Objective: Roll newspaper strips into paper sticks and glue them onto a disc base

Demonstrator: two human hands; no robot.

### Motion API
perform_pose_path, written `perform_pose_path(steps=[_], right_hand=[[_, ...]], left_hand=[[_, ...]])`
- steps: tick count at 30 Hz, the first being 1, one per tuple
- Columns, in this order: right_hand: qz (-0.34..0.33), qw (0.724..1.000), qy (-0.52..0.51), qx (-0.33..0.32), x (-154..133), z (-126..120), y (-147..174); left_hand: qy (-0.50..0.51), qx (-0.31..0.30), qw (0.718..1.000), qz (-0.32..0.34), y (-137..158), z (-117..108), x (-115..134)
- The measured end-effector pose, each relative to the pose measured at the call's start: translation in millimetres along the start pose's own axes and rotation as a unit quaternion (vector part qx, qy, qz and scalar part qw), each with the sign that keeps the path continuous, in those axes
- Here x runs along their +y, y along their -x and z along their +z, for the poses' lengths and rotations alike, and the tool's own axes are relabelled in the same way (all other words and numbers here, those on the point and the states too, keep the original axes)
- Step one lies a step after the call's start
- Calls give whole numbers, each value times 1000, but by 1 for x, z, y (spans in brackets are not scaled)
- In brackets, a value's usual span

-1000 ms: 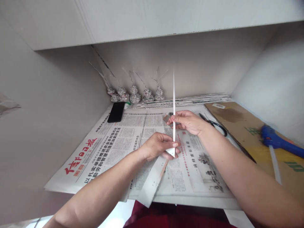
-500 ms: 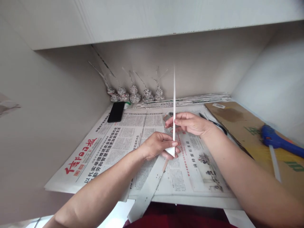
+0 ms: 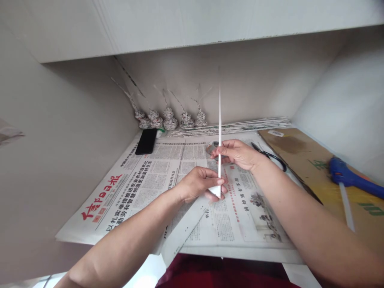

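A thin white rolled paper tube (image 3: pixel 220 124) stands nearly upright in front of me, its top narrow and blurred against the back wall. My left hand (image 3: pixel 204 184) pinches its lower end, where a folded white corner of paper shows. From below that hand a loose paper strip (image 3: pixel 183 234) with printed specks trails down to the left, past the table's front edge. Higher up, my right hand (image 3: pixel 237 154) holds the same tube between thumb and fingers. Under both hands lies a spread newspaper (image 3: pixel 144 176).
Several woven paper gourds (image 3: pixel 170 120) line the back left, near a black phone (image 3: pixel 146 141). Thin paper sticks (image 3: pixel 240 127) lie along the back wall. Scissors (image 3: pixel 270 155), a cardboard sheet (image 3: pixel 288 148) and a blue glue gun (image 3: pixel 345 172) are on the right. A shelf (image 3: pixel 210 24) overhangs above.
The loose strip has shifted and its trailing end is drawn up nearer the table edge. My right hand has moved slightly left and its fingers have closed more around the tube.
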State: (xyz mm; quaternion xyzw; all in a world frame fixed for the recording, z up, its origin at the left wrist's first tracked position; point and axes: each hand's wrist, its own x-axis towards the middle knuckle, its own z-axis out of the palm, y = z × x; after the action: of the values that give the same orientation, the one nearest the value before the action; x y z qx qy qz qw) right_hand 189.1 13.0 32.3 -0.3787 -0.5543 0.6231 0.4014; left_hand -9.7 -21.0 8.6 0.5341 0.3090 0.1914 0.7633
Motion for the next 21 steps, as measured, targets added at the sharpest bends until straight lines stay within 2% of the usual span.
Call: perform_pose_path(steps=[4, 9, 12, 14, 21], right_hand=[[10, 998, 15, -53, -1, 0, 1], [-7, 1000, -6, -1, -1, 1, 0], [-3, 998, -1, -58, -3, 1, 2], [2, 997, 0, -75, -2, 1, 2], [-8, 999, -51, 5, 5, -1, -4]], left_hand=[[0, -4, 1000, 7, 1, 0, 0], [-7, -2, 1000, 1, 1, -1, -1], [-4, -7, 1000, 5, 0, -2, -1], [-1, -10, 1000, 7, 1, -2, -1], [-11, -12, 1000, 2, 2, 0, 1]])
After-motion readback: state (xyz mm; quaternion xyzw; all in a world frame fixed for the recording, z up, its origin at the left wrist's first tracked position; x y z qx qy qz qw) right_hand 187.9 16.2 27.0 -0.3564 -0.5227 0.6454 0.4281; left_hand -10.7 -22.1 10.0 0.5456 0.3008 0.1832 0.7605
